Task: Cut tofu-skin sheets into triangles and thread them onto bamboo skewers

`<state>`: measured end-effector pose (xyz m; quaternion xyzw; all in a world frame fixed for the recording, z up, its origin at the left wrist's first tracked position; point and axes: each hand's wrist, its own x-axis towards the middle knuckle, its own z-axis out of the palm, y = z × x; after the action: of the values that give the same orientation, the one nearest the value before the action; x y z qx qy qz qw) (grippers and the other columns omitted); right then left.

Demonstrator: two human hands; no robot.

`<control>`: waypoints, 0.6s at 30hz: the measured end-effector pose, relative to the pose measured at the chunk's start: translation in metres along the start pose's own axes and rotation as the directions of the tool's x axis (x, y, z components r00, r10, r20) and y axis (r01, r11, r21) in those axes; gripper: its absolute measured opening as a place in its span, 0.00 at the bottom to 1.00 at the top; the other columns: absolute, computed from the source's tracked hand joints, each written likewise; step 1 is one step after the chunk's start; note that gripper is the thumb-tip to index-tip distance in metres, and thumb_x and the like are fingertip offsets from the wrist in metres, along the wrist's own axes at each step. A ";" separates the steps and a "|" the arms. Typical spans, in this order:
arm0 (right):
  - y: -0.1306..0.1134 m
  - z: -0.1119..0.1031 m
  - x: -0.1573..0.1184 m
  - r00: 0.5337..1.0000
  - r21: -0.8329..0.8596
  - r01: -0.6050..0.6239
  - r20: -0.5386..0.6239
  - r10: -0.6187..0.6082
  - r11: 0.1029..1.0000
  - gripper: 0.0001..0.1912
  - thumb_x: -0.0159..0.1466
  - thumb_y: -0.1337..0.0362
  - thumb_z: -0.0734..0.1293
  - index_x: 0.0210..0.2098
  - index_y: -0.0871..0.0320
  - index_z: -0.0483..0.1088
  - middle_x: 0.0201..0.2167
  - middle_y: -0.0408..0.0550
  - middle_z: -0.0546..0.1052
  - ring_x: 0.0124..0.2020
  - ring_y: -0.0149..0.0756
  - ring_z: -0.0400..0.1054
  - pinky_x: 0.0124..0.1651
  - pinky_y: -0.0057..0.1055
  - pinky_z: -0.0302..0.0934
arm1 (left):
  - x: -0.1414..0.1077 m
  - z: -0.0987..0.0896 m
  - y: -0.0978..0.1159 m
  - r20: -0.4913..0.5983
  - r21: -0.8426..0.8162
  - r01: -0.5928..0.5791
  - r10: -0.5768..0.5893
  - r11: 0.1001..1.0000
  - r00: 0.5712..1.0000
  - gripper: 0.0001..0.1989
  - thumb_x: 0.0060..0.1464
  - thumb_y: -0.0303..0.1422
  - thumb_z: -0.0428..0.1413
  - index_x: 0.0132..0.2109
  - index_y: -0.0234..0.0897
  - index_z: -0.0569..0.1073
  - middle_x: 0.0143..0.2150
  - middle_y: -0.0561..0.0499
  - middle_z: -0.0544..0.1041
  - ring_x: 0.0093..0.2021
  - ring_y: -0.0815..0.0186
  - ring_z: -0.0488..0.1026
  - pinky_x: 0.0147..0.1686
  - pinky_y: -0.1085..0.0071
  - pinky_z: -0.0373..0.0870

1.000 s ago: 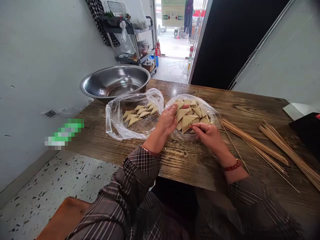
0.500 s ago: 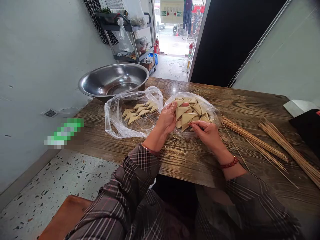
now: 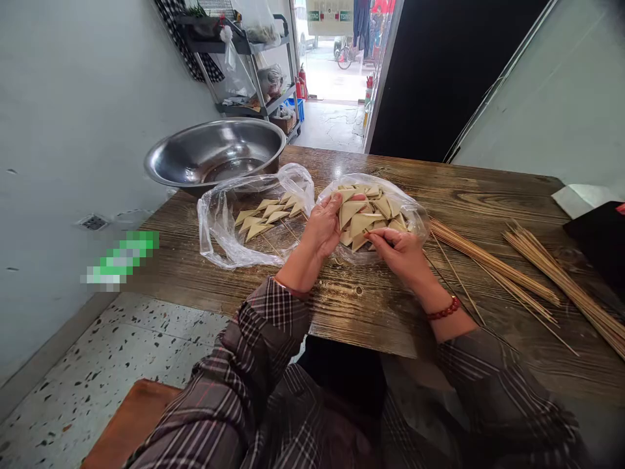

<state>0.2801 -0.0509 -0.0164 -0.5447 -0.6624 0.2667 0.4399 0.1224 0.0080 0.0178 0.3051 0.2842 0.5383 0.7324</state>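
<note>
My left hand [image 3: 325, 225] holds beige triangular pieces [image 3: 352, 210] between thumb and fingers, over the right-hand plastic bag [image 3: 418, 218] full of similar triangles. Just to the right, my right hand [image 3: 398, 253] is pinched on a thin stick, its tip close to the triangles; most of the stick is hard to make out. Another clear bag [image 3: 211, 228] lies open on the left, with several triangles [image 3: 258, 230] on thin sticks in it.
A large metal bowl [image 3: 215, 153] stands at the table's back left. Two bundles of sticks, one nearer [image 3: 493, 260] and one farther right [image 3: 561, 280], lie on the wooden table [image 3: 488, 195]. A shelf cart [image 3: 254, 49] stands behind.
The whole view has shifted slightly, moving things a little left and up. Both hands keep nearly the same pose and hold at the right-hand bag.
</note>
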 end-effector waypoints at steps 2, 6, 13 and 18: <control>0.000 0.001 0.001 1.000 0.004 0.002 -0.007 -0.002 1.000 0.15 0.65 0.56 0.65 0.36 0.60 0.79 0.23 0.45 0.75 0.27 0.33 0.66 0.30 0.30 0.57 | 0.001 -0.001 0.000 0.009 0.002 -0.010 0.010 1.000 1.000 0.11 0.65 0.32 0.53 0.44 0.30 0.78 0.41 0.42 0.83 0.43 0.62 0.81 0.47 0.68 0.77; -0.002 0.002 0.001 1.000 0.000 0.013 0.003 -0.013 1.000 0.16 0.65 0.55 0.64 0.34 0.59 0.79 0.23 0.45 0.75 0.26 0.33 0.65 0.30 0.29 0.57 | 0.001 -0.002 0.002 -0.003 0.000 -0.016 0.016 1.000 1.000 0.11 0.65 0.32 0.53 0.46 0.30 0.77 0.42 0.43 0.83 0.40 0.64 0.81 0.45 0.68 0.77; -0.008 -0.008 -0.003 1.000 -0.001 -0.004 0.024 0.004 1.000 0.17 0.65 0.53 0.64 0.35 0.58 0.79 0.18 0.43 0.70 0.20 0.31 0.61 0.26 0.30 0.55 | 0.002 -0.005 0.007 0.030 -0.089 0.061 -0.059 0.994 0.998 0.20 0.69 0.40 0.45 0.50 0.30 0.75 0.41 0.40 0.83 0.42 0.60 0.81 0.47 0.63 0.77; -0.002 -0.008 -0.004 0.999 0.028 -0.043 -0.025 0.043 0.999 0.19 0.64 0.51 0.65 0.38 0.59 0.79 0.17 0.41 0.70 0.19 0.29 0.59 0.24 0.28 0.53 | 0.008 -0.011 0.004 -0.028 -0.143 0.115 -0.120 0.983 0.992 0.20 0.70 0.39 0.41 0.49 0.32 0.73 0.36 0.44 0.81 0.37 0.64 0.80 0.43 0.67 0.76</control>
<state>0.2864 -0.0558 -0.0123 -0.5561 -0.6412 0.2780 0.4498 0.1141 0.0186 0.0130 0.2256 0.2762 0.5184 0.7773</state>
